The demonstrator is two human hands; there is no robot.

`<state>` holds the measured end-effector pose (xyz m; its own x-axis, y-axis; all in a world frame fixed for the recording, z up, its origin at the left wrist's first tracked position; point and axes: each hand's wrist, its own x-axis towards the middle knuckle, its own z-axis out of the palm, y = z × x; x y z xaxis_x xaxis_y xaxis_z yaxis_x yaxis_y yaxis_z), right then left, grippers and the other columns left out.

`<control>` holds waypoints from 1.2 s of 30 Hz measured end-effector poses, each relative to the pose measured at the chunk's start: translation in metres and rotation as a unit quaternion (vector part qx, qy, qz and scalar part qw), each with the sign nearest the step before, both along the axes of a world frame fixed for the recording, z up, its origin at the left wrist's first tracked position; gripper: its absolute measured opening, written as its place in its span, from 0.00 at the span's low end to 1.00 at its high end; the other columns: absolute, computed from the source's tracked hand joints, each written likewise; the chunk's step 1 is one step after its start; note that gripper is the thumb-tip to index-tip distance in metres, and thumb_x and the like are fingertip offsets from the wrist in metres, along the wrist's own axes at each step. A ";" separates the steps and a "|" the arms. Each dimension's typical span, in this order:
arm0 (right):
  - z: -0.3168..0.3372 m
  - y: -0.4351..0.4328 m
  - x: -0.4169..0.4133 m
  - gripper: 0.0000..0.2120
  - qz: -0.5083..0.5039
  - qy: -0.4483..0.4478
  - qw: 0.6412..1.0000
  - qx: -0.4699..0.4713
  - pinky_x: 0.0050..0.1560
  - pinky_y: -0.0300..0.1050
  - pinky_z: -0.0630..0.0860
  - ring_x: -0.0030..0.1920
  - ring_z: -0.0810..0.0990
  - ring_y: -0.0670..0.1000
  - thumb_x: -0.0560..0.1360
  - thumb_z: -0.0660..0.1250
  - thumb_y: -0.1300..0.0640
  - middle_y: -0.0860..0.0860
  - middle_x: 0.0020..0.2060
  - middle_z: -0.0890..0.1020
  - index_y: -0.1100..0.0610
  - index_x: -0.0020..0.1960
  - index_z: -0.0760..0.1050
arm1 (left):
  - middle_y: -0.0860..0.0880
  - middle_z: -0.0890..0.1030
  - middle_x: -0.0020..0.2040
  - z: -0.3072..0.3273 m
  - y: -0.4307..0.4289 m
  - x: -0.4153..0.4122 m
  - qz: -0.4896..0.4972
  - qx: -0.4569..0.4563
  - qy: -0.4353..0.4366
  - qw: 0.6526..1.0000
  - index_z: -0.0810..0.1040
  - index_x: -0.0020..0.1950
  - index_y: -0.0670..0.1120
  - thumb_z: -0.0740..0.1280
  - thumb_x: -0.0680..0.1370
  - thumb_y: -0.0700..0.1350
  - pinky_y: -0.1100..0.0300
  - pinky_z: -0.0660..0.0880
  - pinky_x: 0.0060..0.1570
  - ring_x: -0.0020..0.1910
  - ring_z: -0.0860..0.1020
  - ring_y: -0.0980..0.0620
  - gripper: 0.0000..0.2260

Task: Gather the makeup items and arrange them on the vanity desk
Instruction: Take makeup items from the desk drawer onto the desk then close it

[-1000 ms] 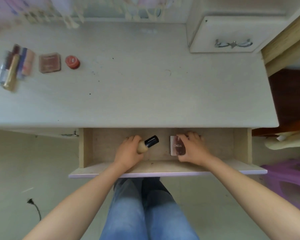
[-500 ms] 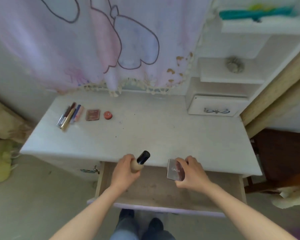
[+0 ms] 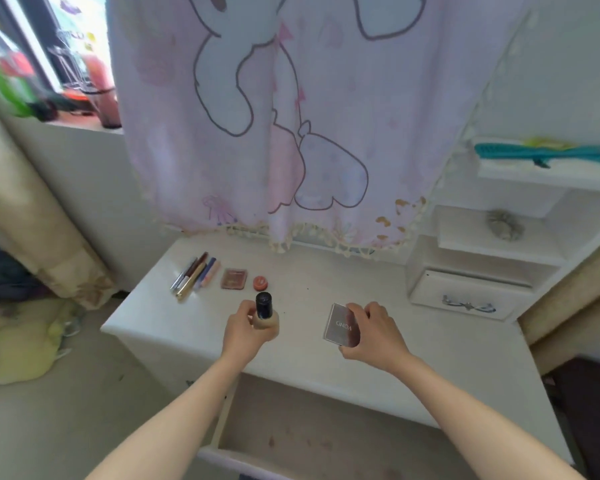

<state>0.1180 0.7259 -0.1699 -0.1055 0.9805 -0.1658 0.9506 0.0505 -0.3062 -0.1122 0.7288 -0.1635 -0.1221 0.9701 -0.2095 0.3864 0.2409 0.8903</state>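
My left hand [image 3: 244,332] grips a beige foundation bottle [image 3: 267,320] with a black cap, held upright just above the white vanity desk [image 3: 430,362]. My right hand [image 3: 374,332] holds a flat mirrored compact [image 3: 340,325] with lettering, tilted over the desk's middle. At the desk's back left lie several pencils and tubes [image 3: 194,275], a brown square palette [image 3: 234,278] and a small round red pot [image 3: 261,283].
The desk drawer [image 3: 291,441] stands pulled open below my arms. A small white drawer unit [image 3: 464,299] and shelves sit at the right. A pink cartoon cloth [image 3: 291,133] hangs over the back. A yellow cushion [image 3: 24,344] lies on the floor at left.
Both hands rose out of the open drawer and moved forward over the desk top, carrying the bottle and the compact. The camera tilted up.
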 end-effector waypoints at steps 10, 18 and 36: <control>-0.027 0.043 -0.022 0.31 -0.045 -0.020 0.997 -0.059 0.53 0.46 0.67 0.57 0.68 0.56 0.65 0.67 0.45 0.55 0.54 0.69 0.53 0.65 0.62 | 0.48 0.77 0.45 -0.015 0.074 0.001 -0.055 -0.050 -0.009 0.997 0.66 0.43 0.61 0.70 0.60 0.45 0.58 0.75 0.43 0.43 0.76 0.48 0.19; -0.055 0.090 -0.033 0.33 -0.086 -0.037 0.989 -0.113 0.51 0.45 0.65 0.57 0.69 0.56 0.65 0.68 0.46 0.56 0.56 0.69 0.53 0.66 0.61 | 0.48 0.72 0.39 -0.044 0.148 0.018 -0.119 -0.070 0.053 0.989 0.68 0.45 0.44 0.69 0.71 0.39 0.59 0.70 0.38 0.41 0.71 0.47 0.10; -0.094 0.139 -0.038 0.36 -0.057 -0.078 0.985 -0.145 0.59 0.45 0.65 0.58 0.67 0.57 0.67 0.67 0.49 0.56 0.57 0.68 0.53 0.71 0.58 | 0.39 0.78 0.35 -0.092 0.183 0.038 -0.082 -0.033 0.057 0.994 0.73 0.43 0.37 0.68 0.70 0.43 0.50 0.73 0.38 0.36 0.76 0.40 0.09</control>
<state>0.0796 0.8646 -0.2643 0.0504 0.8936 -0.4460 0.9817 -0.1265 -0.1425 -0.0744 0.9115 -0.2551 0.0094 0.9633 -0.2682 0.5231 0.2238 0.8224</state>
